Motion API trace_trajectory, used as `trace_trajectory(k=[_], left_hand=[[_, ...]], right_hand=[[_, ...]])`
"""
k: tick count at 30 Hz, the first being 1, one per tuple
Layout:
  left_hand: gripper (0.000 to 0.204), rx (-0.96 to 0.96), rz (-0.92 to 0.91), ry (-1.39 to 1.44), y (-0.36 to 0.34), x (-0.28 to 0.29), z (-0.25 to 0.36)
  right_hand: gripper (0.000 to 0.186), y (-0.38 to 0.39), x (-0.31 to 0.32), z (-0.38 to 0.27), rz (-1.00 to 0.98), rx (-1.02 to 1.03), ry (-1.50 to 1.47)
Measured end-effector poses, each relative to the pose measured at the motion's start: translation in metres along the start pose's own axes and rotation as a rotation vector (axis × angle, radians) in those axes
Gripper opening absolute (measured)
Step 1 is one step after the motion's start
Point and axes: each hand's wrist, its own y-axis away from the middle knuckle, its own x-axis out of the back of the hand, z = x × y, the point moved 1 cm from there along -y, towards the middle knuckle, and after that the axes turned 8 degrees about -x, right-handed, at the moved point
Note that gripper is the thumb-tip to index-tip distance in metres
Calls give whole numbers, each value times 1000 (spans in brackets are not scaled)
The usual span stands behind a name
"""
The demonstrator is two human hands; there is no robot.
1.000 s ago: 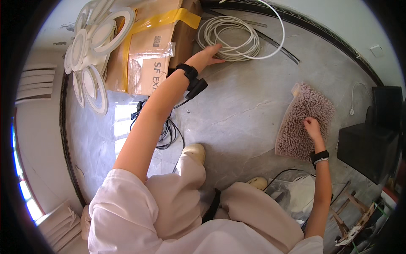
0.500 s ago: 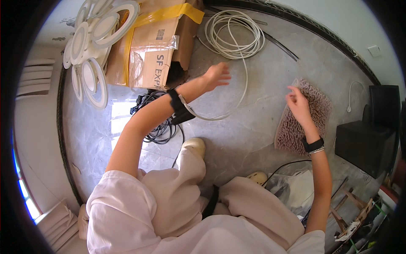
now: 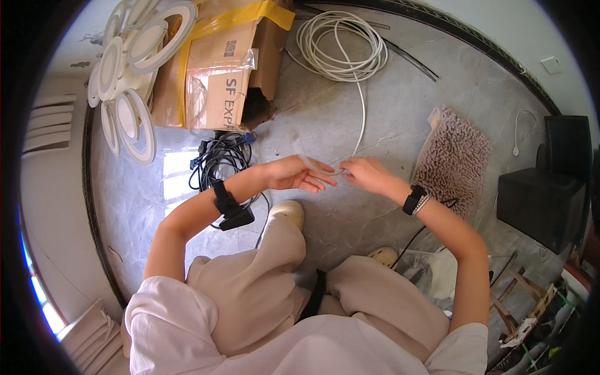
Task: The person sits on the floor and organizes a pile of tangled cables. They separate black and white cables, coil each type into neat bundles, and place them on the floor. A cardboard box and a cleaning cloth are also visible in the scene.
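A coil of white cable [image 3: 312, 57] lies on the floor at the far middle. One strand [image 3: 362, 122] runs from it toward me, down to my right hand [image 3: 370, 174]. That hand is closed, with its thumb and fingers pinching the cable. Just left of it, my left hand [image 3: 299, 174] is held palm up with its fingers stretched out and apart. A blurred pale piece of the cable passes at its fingers; whether it rests on them I cannot tell. Both hands are above the floor in front of my knees, fingertips almost meeting.
Bundled black cables [image 3: 225, 159] lie left of my hands, beside a taped cardboard box [image 3: 212, 94]. A ring-shaped white lamp [image 3: 140, 119] leans at the far left. To the right are a shaggy mat [image 3: 456, 159], a black box-shaped unit [image 3: 537, 209] and a small wooden frame [image 3: 515, 300].
My right hand has come left from over the mat and now pinches the cable. My left hand has moved nearer to me. The cable strand no longer droops toward my left wrist.
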Motion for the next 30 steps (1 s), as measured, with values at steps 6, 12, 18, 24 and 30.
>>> trace_trajectory(k=[6, 12, 18, 24, 30], left_hand=[[40, -465, 142, -83, 12, -3, 29], [56, -867, 512, -1474, -27, 18, 70], [73, -945, 643, -2349, -115, 43, 130], [64, -671, 744, -2608, -154, 50, 156], [31, -715, 585, -2526, -156, 70, 163]], right_hand=[[15, -1, 28, 0, 214, -92, -258], [19, -1, 63, -22, 414, -171, -661], [19, 6, 84, -17, 623, -240, -738], [19, 17, 92, -13, 618, -228, -720], [22, 28, 99, 7, 780, -343, -995]])
